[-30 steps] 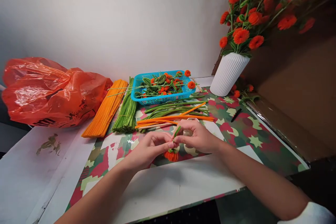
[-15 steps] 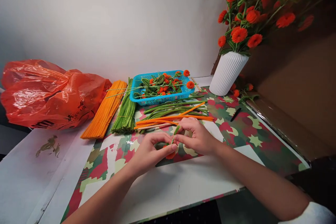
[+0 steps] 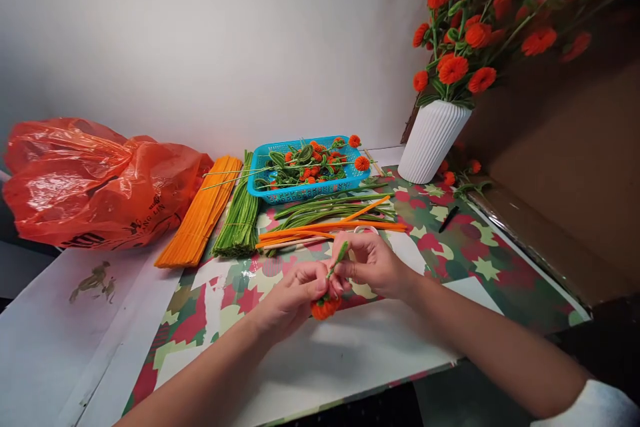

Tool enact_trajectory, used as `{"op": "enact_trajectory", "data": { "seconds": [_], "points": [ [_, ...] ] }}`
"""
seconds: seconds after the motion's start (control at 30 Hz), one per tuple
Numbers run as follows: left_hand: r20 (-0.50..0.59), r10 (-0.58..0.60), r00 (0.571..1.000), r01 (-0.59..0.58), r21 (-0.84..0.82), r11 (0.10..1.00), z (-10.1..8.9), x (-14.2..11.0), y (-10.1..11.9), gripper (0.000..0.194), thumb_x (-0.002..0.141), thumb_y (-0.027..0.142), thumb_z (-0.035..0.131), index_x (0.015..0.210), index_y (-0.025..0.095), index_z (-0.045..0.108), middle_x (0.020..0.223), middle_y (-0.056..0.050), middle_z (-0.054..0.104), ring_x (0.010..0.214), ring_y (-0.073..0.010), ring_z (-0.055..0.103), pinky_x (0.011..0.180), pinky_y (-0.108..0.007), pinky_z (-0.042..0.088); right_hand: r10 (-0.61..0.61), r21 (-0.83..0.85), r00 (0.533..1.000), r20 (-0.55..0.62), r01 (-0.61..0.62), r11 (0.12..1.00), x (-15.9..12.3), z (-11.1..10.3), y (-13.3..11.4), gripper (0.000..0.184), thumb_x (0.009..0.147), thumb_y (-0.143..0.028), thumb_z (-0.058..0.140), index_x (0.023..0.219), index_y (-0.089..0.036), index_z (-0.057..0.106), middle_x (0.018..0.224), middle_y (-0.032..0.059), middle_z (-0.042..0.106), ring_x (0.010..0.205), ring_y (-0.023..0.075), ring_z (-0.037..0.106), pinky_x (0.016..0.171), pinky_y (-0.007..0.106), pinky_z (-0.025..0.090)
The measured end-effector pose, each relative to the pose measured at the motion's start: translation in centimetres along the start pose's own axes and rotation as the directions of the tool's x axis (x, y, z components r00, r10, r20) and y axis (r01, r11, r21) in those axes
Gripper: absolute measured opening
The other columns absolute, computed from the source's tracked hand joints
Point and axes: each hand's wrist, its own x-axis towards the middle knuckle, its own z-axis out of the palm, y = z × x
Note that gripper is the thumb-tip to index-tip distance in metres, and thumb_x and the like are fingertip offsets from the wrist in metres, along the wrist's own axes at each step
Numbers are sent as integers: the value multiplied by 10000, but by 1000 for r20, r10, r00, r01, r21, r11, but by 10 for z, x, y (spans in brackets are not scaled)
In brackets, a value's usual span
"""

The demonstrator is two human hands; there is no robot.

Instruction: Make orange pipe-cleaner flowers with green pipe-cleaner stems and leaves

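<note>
An orange pipe-cleaner flower [image 3: 326, 308] hangs head down between my hands, its short green stem pointing up. My left hand [image 3: 299, 290] is closed, thumb and fingers pinching the flower just above its head. Higher up, my right hand [image 3: 367, 264] pinches the green stem [image 3: 339, 259]. Just beyond my fingers lie loose orange pipe cleaners [image 3: 295, 235], with a pile of green pipe cleaners [image 3: 325, 209] behind them.
A blue basket [image 3: 310, 195] holds several finished flowers. Left of it lie green [image 3: 237, 223] and orange bundles [image 3: 200, 213] and a red plastic bag [image 3: 100, 183]. On the right stand a white vase [image 3: 434, 141] of orange flowers and a black pen-like object [image 3: 449, 219].
The flower head has come into fuller view below my left fingers. My hands have shifted slightly downward, and the stem now stands up between them.
</note>
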Motion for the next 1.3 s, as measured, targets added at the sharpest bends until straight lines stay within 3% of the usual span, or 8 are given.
{"op": "enact_trajectory", "data": {
  "seconds": [0.2, 0.43, 0.63, 0.73, 0.8, 0.9, 1.07, 1.3],
  "points": [
    [42, 99, 994, -107, 345, 933, -9, -1, 7, 317, 761, 394, 703, 574, 149, 629, 715, -47, 634, 663, -148, 562, 689, -306, 448, -53, -268, 996, -68, 32, 963, 2, -2, -8, 320, 800, -461, 657, 677, -167, 619, 653, 8, 561, 689, 140, 507, 699, 294, 425],
    [-88, 430, 899, -174, 828, 533, 1, -3, 16, 133, 782, 319, 688, 764, 190, 719, 807, -58, 706, 787, -198, 620, 779, -317, 461, 34, -442, 982, -186, -115, 890, 3, -3, -15, 117, 772, -240, 689, 684, -174, 650, 711, -1, 602, 685, 129, 537, 653, 251, 423],
    [57, 69, 996, -89, 541, 836, -11, -2, 16, 282, 820, 408, 634, 762, 162, 759, 776, -89, 709, 798, -215, 624, 780, -337, 480, -88, -492, 996, -19, 67, 868, 3, -6, -18, 171, 798, -273, 694, 657, -187, 650, 679, 5, 638, 727, 152, 535, 732, 294, 402],
    [192, -125, 973, 44, 380, 924, -15, -2, 14, 335, 806, 469, 630, 781, 163, 762, 799, -99, 715, 839, -233, 639, 835, -370, 478, -83, -460, 994, 70, 106, 882, 2, -8, -17, 220, 820, -349, 669, 677, -183, 648, 702, 18, 638, 733, 158, 534, 736, 304, 407],
    [137, -115, 984, 47, 420, 906, -14, -1, 14, 327, 798, 462, 641, 786, 156, 754, 800, -96, 709, 805, -218, 635, 798, -352, 483, -58, -496, 996, 72, 86, 864, 2, -9, -16, 223, 834, -345, 652, 682, -181, 645, 705, 16, 630, 748, 160, 535, 751, 306, 400],
    [-36, 126, 991, -75, 631, 772, -8, -1, 17, 233, 764, 377, 698, 733, 148, 729, 775, -83, 697, 761, -192, 612, 747, -313, 472, -47, -576, 999, 28, 54, 816, 3, -9, -15, 195, 828, -296, 662, 668, -186, 640, 674, -2, 614, 742, 156, 525, 766, 302, 386],
    [28, 231, 972, -167, 774, 610, -2, -3, 23, 197, 814, 315, 645, 721, 151, 704, 745, -68, 683, 717, -169, 592, 702, -284, 455, 43, -510, 999, -17, -46, 859, 4, -7, -16, 158, 821, -253, 658, 677, -187, 655, 691, 2, 649, 762, 161, 546, 779, 300, 403],
    [31, 34, 999, -45, 500, 865, -8, -2, 12, 192, 786, 315, 685, 748, 128, 664, 769, -54, 639, 741, -164, 589, 686, -282, 468, 101, -379, 994, -27, -104, 920, 3, -5, -18, 180, 822, -265, 646, 673, -164, 649, 682, 8, 624, 757, 152, 543, 740, 279, 411]
  ]
}}
